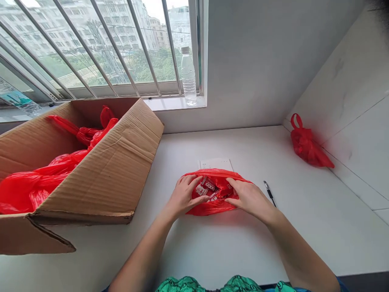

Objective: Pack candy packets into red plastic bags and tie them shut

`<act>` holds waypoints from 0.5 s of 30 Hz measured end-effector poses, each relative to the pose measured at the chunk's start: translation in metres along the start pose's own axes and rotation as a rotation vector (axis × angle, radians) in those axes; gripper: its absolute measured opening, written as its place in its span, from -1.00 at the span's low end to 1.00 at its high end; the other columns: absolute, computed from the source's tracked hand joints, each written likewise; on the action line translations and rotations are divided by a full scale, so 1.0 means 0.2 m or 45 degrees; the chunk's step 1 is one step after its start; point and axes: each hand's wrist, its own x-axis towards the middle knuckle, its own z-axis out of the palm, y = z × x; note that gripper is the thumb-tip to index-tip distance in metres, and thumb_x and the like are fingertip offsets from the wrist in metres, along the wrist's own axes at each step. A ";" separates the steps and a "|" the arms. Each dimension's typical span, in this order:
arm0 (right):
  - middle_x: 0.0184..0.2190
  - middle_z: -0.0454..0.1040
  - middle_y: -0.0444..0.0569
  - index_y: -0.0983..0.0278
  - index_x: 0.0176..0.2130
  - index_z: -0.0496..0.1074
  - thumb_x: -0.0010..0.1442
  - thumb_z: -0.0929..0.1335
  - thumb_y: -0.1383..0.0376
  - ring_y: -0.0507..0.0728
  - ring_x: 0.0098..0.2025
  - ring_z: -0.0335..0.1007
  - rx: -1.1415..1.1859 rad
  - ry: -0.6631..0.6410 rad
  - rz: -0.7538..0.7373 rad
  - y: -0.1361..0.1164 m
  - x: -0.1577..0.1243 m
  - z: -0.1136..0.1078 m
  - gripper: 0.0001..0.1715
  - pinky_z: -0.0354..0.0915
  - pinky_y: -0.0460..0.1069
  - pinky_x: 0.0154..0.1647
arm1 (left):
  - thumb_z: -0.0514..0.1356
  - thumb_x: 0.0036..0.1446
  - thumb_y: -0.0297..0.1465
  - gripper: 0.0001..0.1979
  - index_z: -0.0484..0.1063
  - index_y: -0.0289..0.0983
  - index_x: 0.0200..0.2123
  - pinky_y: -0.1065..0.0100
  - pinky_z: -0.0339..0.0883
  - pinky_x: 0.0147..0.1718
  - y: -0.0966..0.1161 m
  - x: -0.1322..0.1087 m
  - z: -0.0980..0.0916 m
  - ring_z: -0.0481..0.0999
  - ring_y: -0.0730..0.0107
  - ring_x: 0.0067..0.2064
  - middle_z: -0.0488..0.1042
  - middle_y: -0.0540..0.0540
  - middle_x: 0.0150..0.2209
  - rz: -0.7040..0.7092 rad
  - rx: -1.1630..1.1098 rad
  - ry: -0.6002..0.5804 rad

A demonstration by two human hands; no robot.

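Between the fingers [195, 183], a red bag [209, 209].

The cardboard box [115, 162] and a tilted bottle [22, 99] are cut off by the left edge, a dark, blurred shape [379, 5] by the top right corner. The opened red bag [209, 209] covers the near part of a white paper [215, 164], its marks too small to read. The left hand [186, 194] and right hand [247, 196] partly hide its rim; the looped red bag [306, 146] conceals its contents.
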 end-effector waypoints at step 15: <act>-0.19 0.40 -0.04 0.15 0.04 0.44 0.27 0.34 0.35 0.09 -0.32 0.43 -0.135 0.171 -0.195 0.02 0.05 0.16 -0.66 0.17 -0.08 -0.52 | 0.37 0.03 -0.20 -0.55 0.41 -0.20 -0.03 0.10 0.21 -0.17 0.21 -0.04 0.11 0.43 0.03 -0.09 0.46 -0.16 -0.14 -0.001 0.297 -0.165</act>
